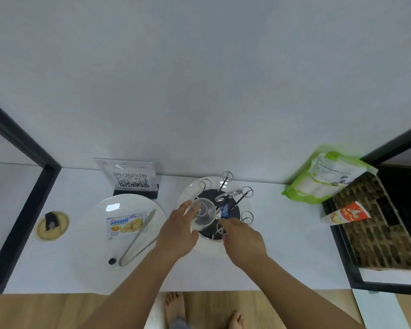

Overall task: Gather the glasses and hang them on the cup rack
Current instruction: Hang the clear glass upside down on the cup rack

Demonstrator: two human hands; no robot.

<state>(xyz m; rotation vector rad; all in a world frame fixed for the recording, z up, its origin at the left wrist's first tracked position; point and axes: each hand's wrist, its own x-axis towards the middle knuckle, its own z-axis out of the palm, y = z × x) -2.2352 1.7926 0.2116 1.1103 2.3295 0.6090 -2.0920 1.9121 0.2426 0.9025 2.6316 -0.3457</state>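
A metal cup rack (pixel 226 198) with several ring-tipped arms stands on a dark round base on a white plate (pixel 246 203) at the middle of the counter. My left hand (pixel 179 231) grips a clear glass (pixel 203 213), held over the left side of the rack, its mouth facing me. My right hand (pixel 241 236) reaches to the rack's front, its fingertips pinching a rack arm near a small blue label (pixel 224 211). The glass hides part of the base.
A large white plate (pixel 97 233) on the left holds a snack packet (pixel 125 224) and metal tongs (pixel 138 241). A QR-code stand (pixel 131 176) sits behind it. A green bag (pixel 328 176) and a red carton (pixel 345 213) lie at the right. A wooden coaster (pixel 52 225) lies far left.
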